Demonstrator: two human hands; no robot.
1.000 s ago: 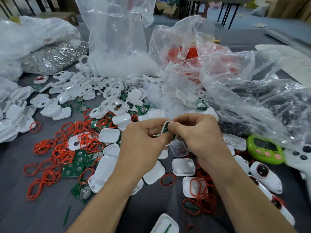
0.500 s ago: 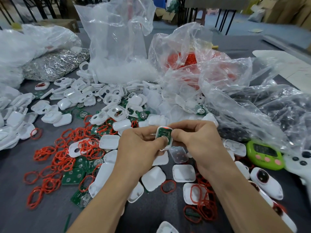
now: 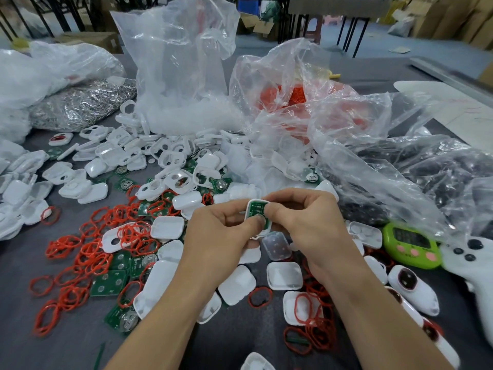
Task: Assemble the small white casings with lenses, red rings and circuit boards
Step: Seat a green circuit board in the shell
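Both hands hold one small white casing [image 3: 256, 210] above the middle of the table, with a green circuit board seated in its open face. My left hand [image 3: 221, 231] pinches it from the left, thumb pressing on the board's lower part. My right hand [image 3: 306, 220] pinches it from the right with thumb and curled fingers. Loose white casings [image 3: 168, 227], red rings [image 3: 90, 257] and green circuit boards [image 3: 108, 283] lie scattered on the grey table. Finished casings with dark lenses [image 3: 412, 288] lie at the right.
Crumpled clear plastic bags [image 3: 181, 76] of parts stand across the back, one holding red rings [image 3: 293, 94] and one dark parts [image 3: 426, 177]. A green timer [image 3: 410, 245] and a white controller [image 3: 474, 265] sit at the right. A silvery bag [image 3: 77, 105] lies back left.
The casing has turned in my hands: a second ago it showed edge-on, now its open face with the green board points toward me. My left thumb has come onto the board.
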